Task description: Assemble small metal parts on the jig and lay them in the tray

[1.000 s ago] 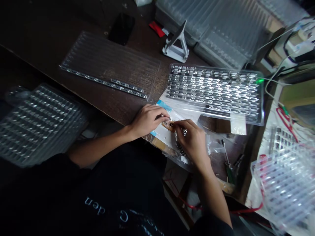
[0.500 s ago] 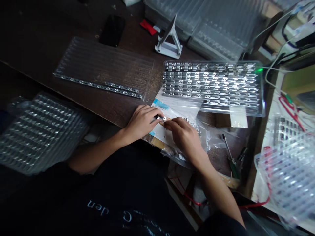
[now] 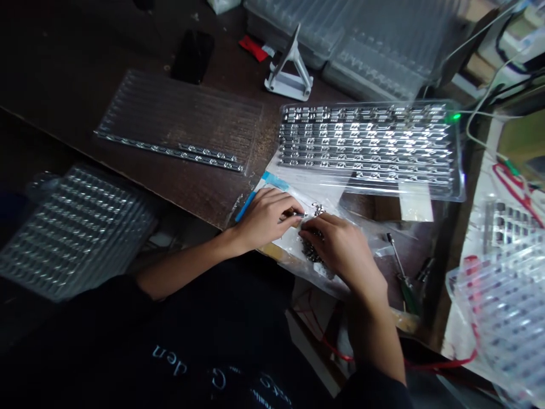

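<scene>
My left hand (image 3: 269, 218) pinches a small metal connector (image 3: 294, 214) between thumb and fingertips, over a white sheet at the table's front edge. Just to its right, my right hand (image 3: 343, 244) is bent over a pile of tiny metal parts (image 3: 313, 250), its thumb and fingers closed together. Whatever those fingertips hold is hidden. A few more shiny bits (image 3: 317, 209) lie beyond the fingers. Behind my hands is a clear plastic tray (image 3: 456, 187) with many rows of similar metal connectors.
Another clear tray (image 3: 170, 102) at left carries connectors along its front rows. Filled trays (image 3: 63, 233) are stacked lower left. A phone stand (image 3: 289, 85), a dark phone (image 3: 192, 57), a green-handled screwdriver (image 3: 409, 295) and stacked clear trays (image 3: 370, 68) surround the work spot.
Both hands have shifted right, and my right hand has moved from beside the held connector to over the pile of parts. The connector stays in my left hand, now turned differently.
</scene>
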### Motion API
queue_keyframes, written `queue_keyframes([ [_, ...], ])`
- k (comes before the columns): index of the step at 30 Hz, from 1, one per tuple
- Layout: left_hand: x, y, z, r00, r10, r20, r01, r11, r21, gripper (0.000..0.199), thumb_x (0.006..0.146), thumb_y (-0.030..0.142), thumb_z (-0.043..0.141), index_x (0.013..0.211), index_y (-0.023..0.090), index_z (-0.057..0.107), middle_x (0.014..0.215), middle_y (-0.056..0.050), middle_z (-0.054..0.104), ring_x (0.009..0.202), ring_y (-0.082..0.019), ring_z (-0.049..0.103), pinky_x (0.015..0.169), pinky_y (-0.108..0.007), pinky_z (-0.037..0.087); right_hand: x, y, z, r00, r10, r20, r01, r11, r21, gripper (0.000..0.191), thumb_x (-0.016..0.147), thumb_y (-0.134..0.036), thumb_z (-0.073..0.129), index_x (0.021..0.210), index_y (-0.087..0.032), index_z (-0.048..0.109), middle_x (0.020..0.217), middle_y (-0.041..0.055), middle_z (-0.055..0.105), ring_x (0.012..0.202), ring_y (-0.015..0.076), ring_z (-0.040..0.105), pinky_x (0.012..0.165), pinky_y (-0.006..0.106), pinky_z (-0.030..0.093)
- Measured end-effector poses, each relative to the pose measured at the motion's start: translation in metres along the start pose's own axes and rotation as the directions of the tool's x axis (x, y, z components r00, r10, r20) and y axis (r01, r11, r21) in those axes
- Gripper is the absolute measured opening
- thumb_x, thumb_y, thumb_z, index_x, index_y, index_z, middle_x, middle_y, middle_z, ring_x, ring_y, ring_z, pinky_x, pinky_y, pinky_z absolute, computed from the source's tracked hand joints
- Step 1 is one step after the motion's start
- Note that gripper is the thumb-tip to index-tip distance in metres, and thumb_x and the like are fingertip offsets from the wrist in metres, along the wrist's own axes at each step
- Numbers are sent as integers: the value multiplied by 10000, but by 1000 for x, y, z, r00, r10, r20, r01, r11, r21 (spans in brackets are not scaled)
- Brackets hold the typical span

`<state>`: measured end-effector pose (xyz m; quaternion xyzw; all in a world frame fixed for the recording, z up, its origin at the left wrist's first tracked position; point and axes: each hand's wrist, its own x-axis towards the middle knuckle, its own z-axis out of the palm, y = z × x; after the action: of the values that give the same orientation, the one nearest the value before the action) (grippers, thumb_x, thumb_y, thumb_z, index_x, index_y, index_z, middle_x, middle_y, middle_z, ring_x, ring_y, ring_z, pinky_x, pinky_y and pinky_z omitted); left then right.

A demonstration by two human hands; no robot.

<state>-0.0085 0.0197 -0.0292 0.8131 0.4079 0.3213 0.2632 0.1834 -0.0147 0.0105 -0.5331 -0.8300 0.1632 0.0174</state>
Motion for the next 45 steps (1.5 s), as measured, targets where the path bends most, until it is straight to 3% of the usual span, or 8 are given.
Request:
queue_keyframes([
  [4,-1,-2,1,1000,-28,2,28,1000,11,49,871,224,708,885,205,666,895,7,723,901,-182,627,854,-335,406,-1,0,-1,1000,-15,-12,15,1000,8,170,952,-262,543,886,-187,681,860,70,689,756,215,637,660,316,407],
  [13,-2,-2,2,998,-57,9,56,997,47,72,863,225,716,840,200,652,884,-2,725,887,-199,626,834,-343,400,-7,12,-4,982,55,-180,1,955,298,148,960,-259,514,953,-201,650,845,54,730,711,195,669,650,292,454],
  [19,-3,-1,1,998,-56,4,56,998,28,70,877,227,709,844,201,654,878,1,726,886,-193,631,826,-340,403,-4,10,-6,934,157,-320,-53,949,310,145,935,-240,525,954,-205,665,845,51,732,731,197,676,691,304,484],
  [22,-5,0,-5,997,-24,-75,23,1000,-20,71,917,248,669,868,198,655,927,-16,742,903,-183,650,850,-335,421,0,5,-4,915,174,-364,-64,953,295,135,906,-221,532,900,-204,666,832,62,716,740,203,663,694,314,490],
  [27,-14,-2,-24,976,-18,-217,19,1000,6,190,881,290,723,1026,202,636,951,-9,750,872,-169,669,886,-328,442,13,-5,11,945,82,-316,30,942,334,116,884,-175,561,911,-199,672,868,48,726,757,189,679,700,299,499],
  [36,-22,-12,-43,975,-102,-197,119,990,76,265,859,259,745,1093,222,625,974,-5,760,913,-189,678,942,-358,442,20,-18,23,969,-131,-210,145,988,55,259,1006,-218,433,1099,-178,672,1037,126,699,886,256,660,711,347,511],
  [40,-23,-19,-50,974,-116,-194,139,985,106,274,856,234,744,1103,227,625,983,1,759,873,-182,671,940,-366,437,19,-20,17,973,-146,-176,155,987,38,341,977,-112,384,1154,-193,665,1050,115,699,875,252,665,703,340,512],
  [45,-20,-30,-66,976,-100,-194,139,971,196,249,893,218,690,1136,230,637,1004,-2,759,899,-178,670,948,-369,431,16,-10,13,943,-151,-296,183,980,84,337,962,-139,441,1228,-207,637,1102,111,703,894,251,686,702,344,536],
])
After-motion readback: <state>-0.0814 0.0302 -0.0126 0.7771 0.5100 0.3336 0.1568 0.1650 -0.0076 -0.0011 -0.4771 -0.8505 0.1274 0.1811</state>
